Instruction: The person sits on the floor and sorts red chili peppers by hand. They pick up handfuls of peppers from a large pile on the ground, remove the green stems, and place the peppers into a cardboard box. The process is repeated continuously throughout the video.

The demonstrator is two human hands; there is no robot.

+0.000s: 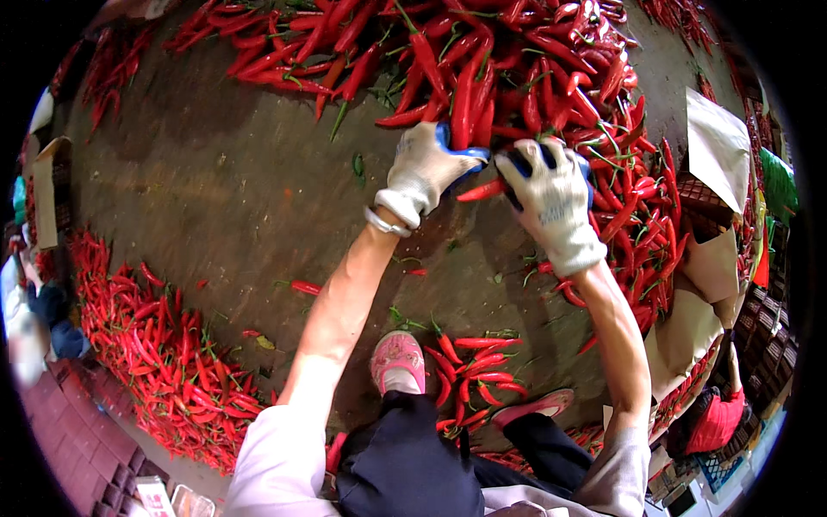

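Observation:
Both my hands wear white knit gloves with blue-coated palms. My left hand (423, 165) is closed around a small bunch of long red chili peppers (464, 106) at the near edge of a large chili pile (543, 48). Their upper ends point away from me over the pile. Beside it, my right hand (549, 194) is curled palm down against the pile's edge. One red chili pepper (481, 191) sticks out on its thumb side, its other end hidden under the fingers. The glove covers anything else in that palm.
Another chili heap (174, 368) lies at lower left. Loose chilies (481, 365) lie between my pink shoes (398, 362) on the concrete floor (226, 187). Cardboard sheets (688, 336) and plastic crates (769, 323) line the right side. A person in red (716, 420) is at far right.

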